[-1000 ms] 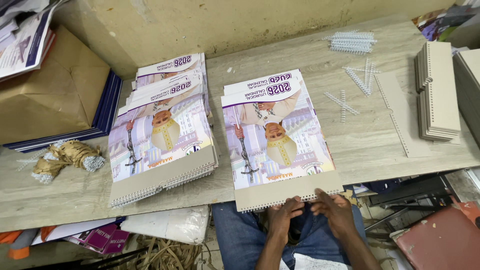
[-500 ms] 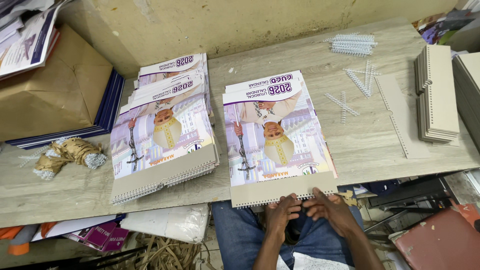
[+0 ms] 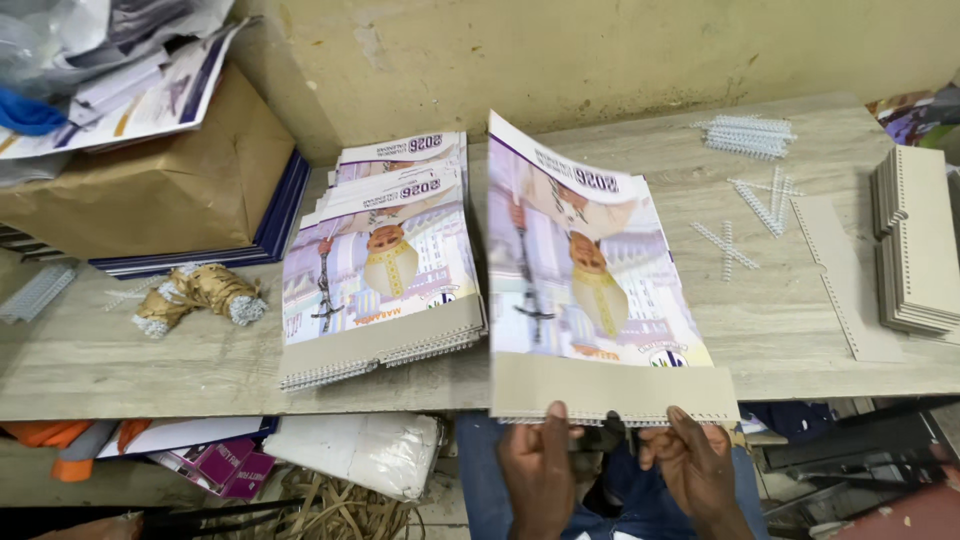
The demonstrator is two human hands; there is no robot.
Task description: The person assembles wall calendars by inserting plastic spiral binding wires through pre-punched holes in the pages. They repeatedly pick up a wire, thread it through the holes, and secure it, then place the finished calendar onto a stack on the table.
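Note:
A wall calendar (image 3: 590, 290) with a grey card strip and wire binding along its near edge is lifted at a tilt above the wooden table (image 3: 120, 360). My left hand (image 3: 540, 470) grips the strip's left part and my right hand (image 3: 695, 465) grips its right part. A stack of similar bound calendars (image 3: 385, 270) lies flat just to the left. Another calendar lies under the lifted one.
Loose white wire combs (image 3: 750, 135) and single wires (image 3: 725, 245) lie at the back right. A grey punched card (image 3: 840, 290) and a stack of grey boards (image 3: 915, 240) sit at the right edge. A brown paper parcel (image 3: 150, 180) and wrapped bundles (image 3: 200, 295) are on the left.
The calendar lay flat on the table with both hands at its near edge; now its near edge is raised and the calendar is tilted up off the pile. The view has shifted slightly.

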